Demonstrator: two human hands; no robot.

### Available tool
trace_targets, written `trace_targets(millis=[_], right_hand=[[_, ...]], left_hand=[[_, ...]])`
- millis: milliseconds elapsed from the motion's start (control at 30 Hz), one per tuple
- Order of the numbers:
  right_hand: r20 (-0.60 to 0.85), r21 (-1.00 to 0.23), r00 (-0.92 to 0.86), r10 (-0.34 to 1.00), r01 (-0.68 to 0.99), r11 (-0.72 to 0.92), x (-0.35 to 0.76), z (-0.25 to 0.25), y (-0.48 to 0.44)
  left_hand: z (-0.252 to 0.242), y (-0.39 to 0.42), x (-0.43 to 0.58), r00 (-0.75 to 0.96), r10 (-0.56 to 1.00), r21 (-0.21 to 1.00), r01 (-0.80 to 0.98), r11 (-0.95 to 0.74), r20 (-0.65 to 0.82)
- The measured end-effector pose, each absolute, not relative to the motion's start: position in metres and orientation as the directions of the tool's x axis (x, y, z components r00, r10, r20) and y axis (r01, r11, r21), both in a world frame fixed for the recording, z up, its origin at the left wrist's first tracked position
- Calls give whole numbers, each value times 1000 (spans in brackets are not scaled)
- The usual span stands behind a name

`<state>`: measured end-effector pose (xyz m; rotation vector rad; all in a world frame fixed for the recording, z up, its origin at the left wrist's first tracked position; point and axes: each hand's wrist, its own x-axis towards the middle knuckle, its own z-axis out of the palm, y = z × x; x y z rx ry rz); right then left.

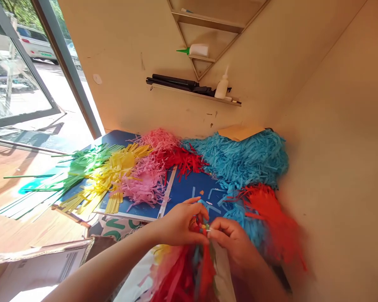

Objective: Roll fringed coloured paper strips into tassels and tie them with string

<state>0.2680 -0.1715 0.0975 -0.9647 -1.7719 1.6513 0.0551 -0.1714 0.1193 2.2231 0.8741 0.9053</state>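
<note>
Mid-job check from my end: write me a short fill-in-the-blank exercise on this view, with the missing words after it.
1. The bundle is gripped by the ____, while the right hand pinches something thin and pale.
2. The yellow strips lie between the pink strips and the ____ ones.
3. The big pile under the tan sheet is ____.

Missing words: left hand; green; blue.

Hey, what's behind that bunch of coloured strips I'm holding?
Something pale shows on both sides of the bunch hanging below your left hand and right hand; whatever sits directly behind the strips is covered.
</note>
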Motion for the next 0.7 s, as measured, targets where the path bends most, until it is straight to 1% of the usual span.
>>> trace_targets(millis=[100, 167, 233, 333, 400, 467, 500, 600, 700], right_hand=[[-16, -972, -535, 845, 208, 113, 267, 98, -172], [14, -956, -519, 855, 245, 164, 265, 97, -172], [30, -942, -526, 850, 269, 200, 263, 96, -171], [52, -931, -538, 841, 279, 236, 261, 94, -171], [65, -930, -537, 841, 273, 247, 261, 93, -170], [70, -929, -536, 841, 272, 250, 261, 93, -171], [73, -929, -535, 841, 271, 253, 261, 93, -171], [93, -925, -546, 833, 262, 275, 262, 94, -171], [108, -922, -563, 820, 253, 295, 263, 96, -172]], left_hand=[[112, -175, 57, 554, 754, 679, 403, -614, 353], [110, -176, 56, 552, 760, 653, 441, -616, 344], [109, -177, 56, 524, 771, 652, 449, -611, 361], [106, -179, 54, 466, 802, 728, 389, -564, 372], [105, -181, 53, 445, 842, 802, 355, -480, 306], [104, -182, 52, 468, 852, 840, 343, -421, 236], [104, -182, 51, 484, 844, 842, 336, -421, 229], [104, -180, 50, 525, 808, 823, 311, -475, 268], [105, -179, 50, 544, 804, 804, 352, -479, 241]])
